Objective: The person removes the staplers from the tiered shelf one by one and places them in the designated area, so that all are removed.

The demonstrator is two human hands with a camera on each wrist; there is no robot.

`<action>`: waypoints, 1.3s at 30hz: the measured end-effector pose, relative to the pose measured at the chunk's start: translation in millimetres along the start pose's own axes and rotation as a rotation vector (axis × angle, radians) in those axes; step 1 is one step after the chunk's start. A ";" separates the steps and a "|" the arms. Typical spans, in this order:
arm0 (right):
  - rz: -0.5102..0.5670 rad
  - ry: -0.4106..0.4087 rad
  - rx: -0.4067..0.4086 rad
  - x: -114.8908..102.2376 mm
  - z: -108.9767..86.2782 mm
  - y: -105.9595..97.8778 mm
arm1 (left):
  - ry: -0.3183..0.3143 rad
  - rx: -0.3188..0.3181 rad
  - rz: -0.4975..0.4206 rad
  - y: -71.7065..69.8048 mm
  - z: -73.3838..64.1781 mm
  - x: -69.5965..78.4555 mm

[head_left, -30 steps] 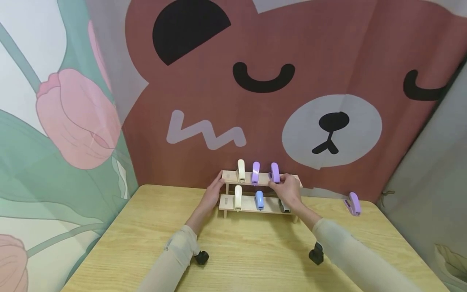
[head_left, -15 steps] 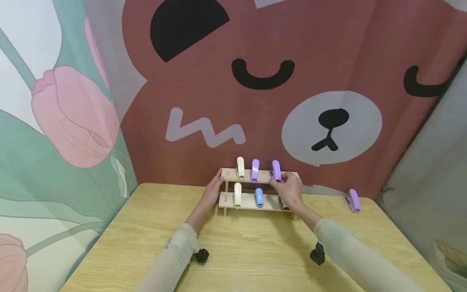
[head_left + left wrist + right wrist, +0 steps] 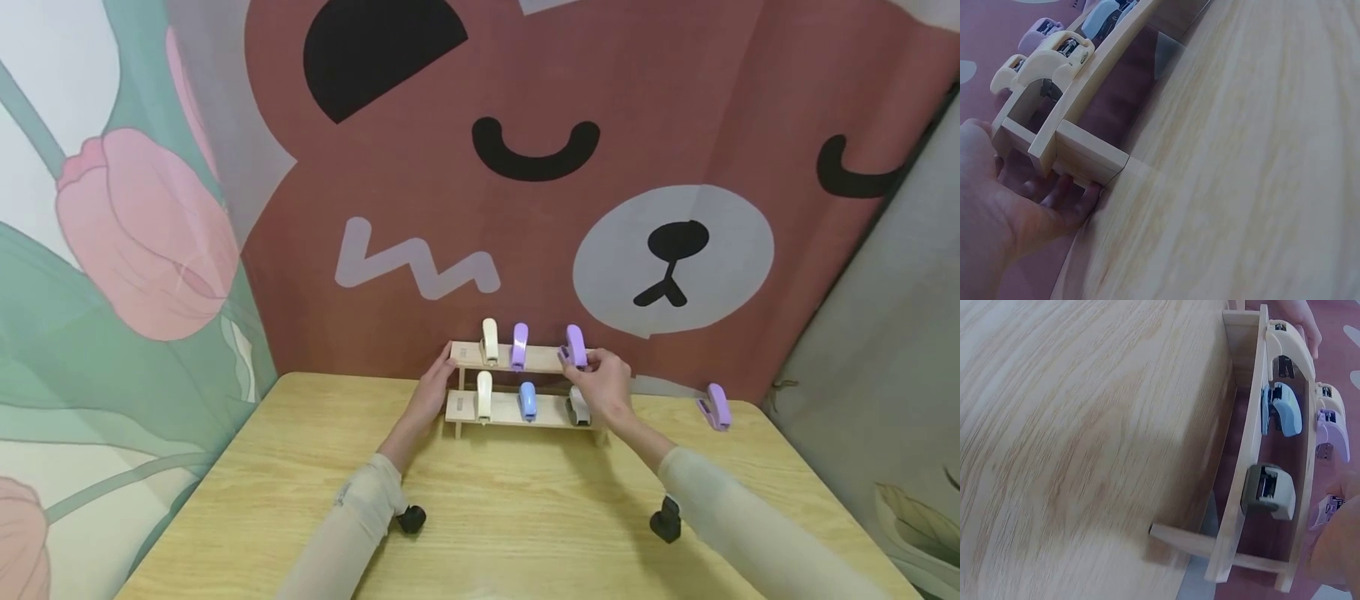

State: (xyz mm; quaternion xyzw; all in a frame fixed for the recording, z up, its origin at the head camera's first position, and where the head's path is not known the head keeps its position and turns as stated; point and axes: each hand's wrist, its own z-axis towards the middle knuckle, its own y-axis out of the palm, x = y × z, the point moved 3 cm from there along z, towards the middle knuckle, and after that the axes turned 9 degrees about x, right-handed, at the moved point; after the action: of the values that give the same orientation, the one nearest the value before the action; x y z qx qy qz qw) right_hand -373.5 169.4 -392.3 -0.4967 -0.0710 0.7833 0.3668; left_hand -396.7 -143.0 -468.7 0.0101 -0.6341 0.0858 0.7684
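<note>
A two-tier wooden rack [image 3: 510,408] stands at the back of the table with staplers on both shelves. My left hand [image 3: 431,390] grips its left end; in the left wrist view the thumb is by the upper shelf and the fingers curl at the leg. On the upper shelf's right part, my right hand [image 3: 606,385] pinches a purple stapler [image 3: 575,343], mostly hidden in the right wrist view. Left of it stand another purple stapler [image 3: 519,346] and a cream stapler [image 3: 489,340]. Below are a cream stapler [image 3: 483,396], a blue stapler [image 3: 528,402] and a grey-white stapler [image 3: 1272,489].
Another purple stapler [image 3: 717,407] stands alone on the wooden table [image 3: 487,517] near its back right corner. A curtain [image 3: 420,183] with a bear print hangs directly behind the rack.
My right hand has moved to the right along the upper shelf with the purple stapler, widening the gap to its neighbour. More of the grey-white stapler shows below. The left hand stays on the rack.
</note>
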 end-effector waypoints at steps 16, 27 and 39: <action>-0.073 -0.026 0.044 21.1 2.3 -50.4 | -0.011 -0.020 -0.013 2.3 0.0 -0.5; -0.151 -0.051 0.101 44.4 4.2 -91.6 | -0.018 -0.002 -0.031 0.4 -0.3 -2.7; -0.216 -0.040 0.127 80.0 1.7 -118.4 | -0.014 -0.007 0.006 1.1 -0.8 -0.8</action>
State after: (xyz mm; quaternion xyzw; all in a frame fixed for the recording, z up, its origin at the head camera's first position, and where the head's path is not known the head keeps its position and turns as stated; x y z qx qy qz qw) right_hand -334.2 306.7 -393.3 -0.4465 -0.0816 0.7519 0.4781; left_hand -396.3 -141.9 -469.7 0.0062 -0.6396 0.0859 0.7639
